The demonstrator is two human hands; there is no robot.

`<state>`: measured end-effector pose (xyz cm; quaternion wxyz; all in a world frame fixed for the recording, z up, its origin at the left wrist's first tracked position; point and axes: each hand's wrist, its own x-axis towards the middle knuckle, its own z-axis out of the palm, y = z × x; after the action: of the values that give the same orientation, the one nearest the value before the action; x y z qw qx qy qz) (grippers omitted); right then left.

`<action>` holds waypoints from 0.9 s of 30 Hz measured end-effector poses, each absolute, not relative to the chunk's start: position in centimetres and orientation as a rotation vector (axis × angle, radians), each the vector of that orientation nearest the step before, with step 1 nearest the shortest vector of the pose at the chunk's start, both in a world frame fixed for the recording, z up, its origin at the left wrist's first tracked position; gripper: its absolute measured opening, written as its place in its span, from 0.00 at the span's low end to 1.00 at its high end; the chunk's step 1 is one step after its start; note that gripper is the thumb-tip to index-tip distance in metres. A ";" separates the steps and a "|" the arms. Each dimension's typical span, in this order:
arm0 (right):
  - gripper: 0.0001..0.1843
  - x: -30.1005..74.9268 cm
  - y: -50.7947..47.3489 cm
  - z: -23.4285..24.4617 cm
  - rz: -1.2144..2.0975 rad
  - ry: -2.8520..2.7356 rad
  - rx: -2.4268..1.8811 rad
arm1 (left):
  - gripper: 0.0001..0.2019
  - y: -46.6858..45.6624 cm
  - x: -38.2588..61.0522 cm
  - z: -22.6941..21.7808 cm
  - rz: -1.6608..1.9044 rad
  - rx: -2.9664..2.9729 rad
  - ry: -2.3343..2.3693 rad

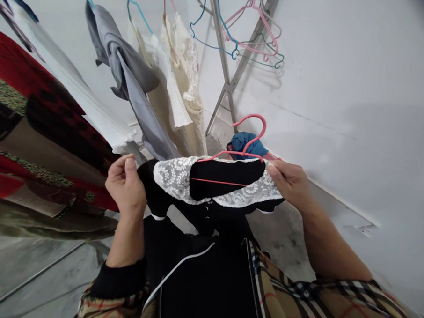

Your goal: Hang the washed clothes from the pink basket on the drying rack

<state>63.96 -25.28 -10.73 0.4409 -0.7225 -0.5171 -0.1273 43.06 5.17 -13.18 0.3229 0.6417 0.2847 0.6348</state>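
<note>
A black garment [216, 211] with a white lace collar [176, 176] hangs on a pink hanger [250, 132] in front of me. My left hand [124, 183] is closed, pinching the garment's left shoulder. My right hand [290, 181] grips the right end of the collar and shoulder, fingers pressed together. The hanger's hook points up between my hands. Both forearms reach out of plaid sleeves.
A drying rack's metal legs [224, 80] stand against the white wall. Grey [131, 80], cream lace [182, 73], white and red-patterned [40, 137] clothes hang at left. Empty pink, blue and green hangers [252, 34] hang at top. A blue cloth [246, 144] lies behind the hanger.
</note>
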 end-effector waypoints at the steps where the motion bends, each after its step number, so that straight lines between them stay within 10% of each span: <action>1: 0.17 63.8 -25.2 -10.7 -0.331 -1.290 -1.792 | 0.16 4.9 43.2 -13.1 1.693 1.696 0.727; 19: 0.19 60.4 -22.6 -10.0 -0.092 -1.466 -1.888 | 0.16 -3.4 46.0 -9.8 0.864 2.569 0.159; 27: 0.19 60.3 -22.5 -10.6 -0.027 -1.316 -1.854 | 0.06 -5.5 45.1 -12.2 1.776 2.466 -0.072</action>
<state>60.31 -22.48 -10.62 0.4204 -0.7399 -0.5250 -0.0109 45.13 -5.46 -12.22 0.0509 0.8101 -0.0236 0.5837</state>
